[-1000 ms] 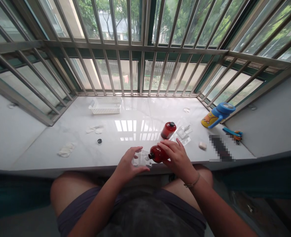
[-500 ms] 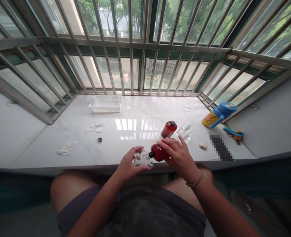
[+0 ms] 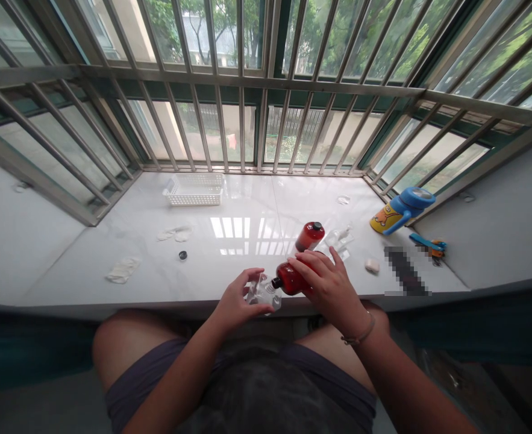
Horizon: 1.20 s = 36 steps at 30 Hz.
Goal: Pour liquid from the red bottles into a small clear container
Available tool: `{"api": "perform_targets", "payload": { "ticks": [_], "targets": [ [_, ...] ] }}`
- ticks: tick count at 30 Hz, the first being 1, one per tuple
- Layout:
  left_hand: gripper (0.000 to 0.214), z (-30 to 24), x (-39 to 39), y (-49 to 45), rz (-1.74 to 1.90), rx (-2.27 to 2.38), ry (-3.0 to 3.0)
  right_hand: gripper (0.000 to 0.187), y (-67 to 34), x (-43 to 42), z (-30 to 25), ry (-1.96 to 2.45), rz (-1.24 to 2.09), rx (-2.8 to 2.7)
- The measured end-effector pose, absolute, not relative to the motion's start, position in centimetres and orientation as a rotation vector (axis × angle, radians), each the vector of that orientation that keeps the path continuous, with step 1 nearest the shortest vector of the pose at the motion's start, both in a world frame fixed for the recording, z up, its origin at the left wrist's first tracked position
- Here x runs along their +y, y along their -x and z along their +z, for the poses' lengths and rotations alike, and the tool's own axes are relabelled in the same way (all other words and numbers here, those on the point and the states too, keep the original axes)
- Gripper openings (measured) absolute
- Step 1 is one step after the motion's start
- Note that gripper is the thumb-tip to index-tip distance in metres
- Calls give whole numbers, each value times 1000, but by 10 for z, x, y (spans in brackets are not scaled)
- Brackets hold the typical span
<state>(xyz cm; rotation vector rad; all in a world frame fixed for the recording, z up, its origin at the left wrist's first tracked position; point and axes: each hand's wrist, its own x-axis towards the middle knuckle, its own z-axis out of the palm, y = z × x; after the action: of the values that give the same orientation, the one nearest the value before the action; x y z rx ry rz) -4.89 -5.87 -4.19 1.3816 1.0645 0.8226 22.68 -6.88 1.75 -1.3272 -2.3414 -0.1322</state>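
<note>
A right hand closes in a full, firm grip around a red bottle, its black-tipped neck tilted left to meet a clear plastic packet — held in the left hand's loose, curled fingers at the near edge of a white marble table. A second red bottle sits just beyond; neither shows readable writing.

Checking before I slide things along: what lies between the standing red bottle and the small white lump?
Clear plastic packaging lies between the red bottle and the white lump, as the head view shows.
</note>
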Motion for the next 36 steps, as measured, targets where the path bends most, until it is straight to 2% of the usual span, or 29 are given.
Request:
{"api": "perform_targets", "payload": {
  "ticks": [16,36],
  "targets": [
    [91,-52,-57,50,840,971,-1321,55,-224,-70,25,1323,-209,-2352],
    [90,-53,-57,49,829,976,-1325,53,-224,-69,22,1303,-231,-2333]
  ]
}}
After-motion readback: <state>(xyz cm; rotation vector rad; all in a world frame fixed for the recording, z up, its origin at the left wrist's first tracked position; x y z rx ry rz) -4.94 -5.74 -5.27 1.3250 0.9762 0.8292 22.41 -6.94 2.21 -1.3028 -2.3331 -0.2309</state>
